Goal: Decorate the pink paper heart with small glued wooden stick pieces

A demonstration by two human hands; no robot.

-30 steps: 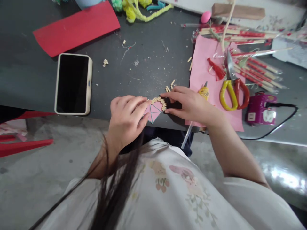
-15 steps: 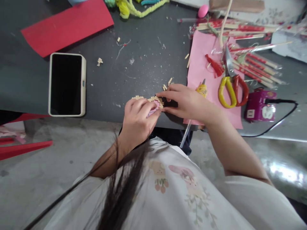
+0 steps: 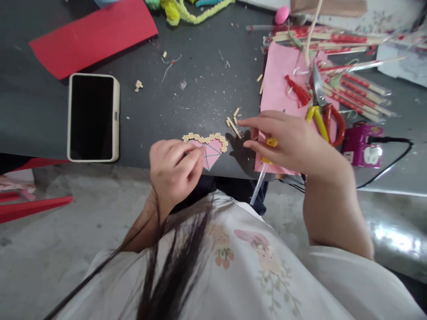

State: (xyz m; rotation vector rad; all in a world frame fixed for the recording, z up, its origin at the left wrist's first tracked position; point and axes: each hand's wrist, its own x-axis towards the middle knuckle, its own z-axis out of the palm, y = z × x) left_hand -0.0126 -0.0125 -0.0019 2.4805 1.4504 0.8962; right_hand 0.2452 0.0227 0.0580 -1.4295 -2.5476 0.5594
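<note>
A pink heart-shaped paper piece (image 3: pixel 211 153), edged along its top with small beige beads, lies near the front edge of the dark table (image 3: pixel 200 75). My left hand (image 3: pixel 173 169) has its fingers curled and pinched on the heart's left side. My right hand (image 3: pixel 290 140) hovers to the right of the heart with its fingers stretched out and apart, over a yellow glue gun (image 3: pixel 271 143) on a pink paper sheet (image 3: pixel 278 84). A clear glue stick (image 3: pixel 259 186) pokes out below that hand. Short beige stick pieces (image 3: pixel 233 124) lie just beyond the heart.
A phone (image 3: pixel 91 116) lies face up at the left, with a red sheet (image 3: pixel 93 38) behind it. Yellow-and-red scissors (image 3: pixel 325 120), wrapped chopsticks (image 3: pixel 353 89) and a plugged-in purple device (image 3: pixel 362 146) sit at the right. Yarn (image 3: pixel 187 11) lies at the back.
My right hand has let go of the heart, lifted and moved right over the glue gun. My left hand has slid back, uncovering the heart and its bead edge.
</note>
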